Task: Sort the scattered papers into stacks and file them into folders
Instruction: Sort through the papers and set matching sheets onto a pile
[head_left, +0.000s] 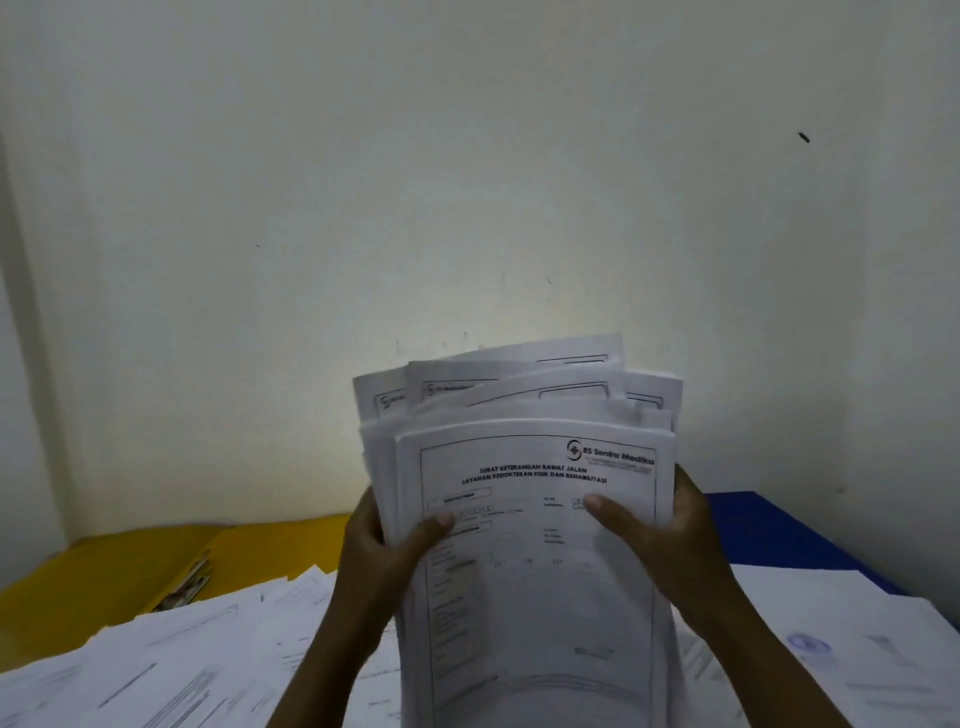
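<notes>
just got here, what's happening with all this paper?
A person holds an uneven stack of printed forms upright in both hands, left hand and right hand gripping the sides with thumbs on the front sheet. Its sheets are not yet squared. More loose papers lie scattered below. An open yellow folder lies at the left and a blue folder at the right. Nothing visibly filed in either.

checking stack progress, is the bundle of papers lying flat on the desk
No, both the left hand and the right hand hold the bundle of papers upright above the desk.
</notes>
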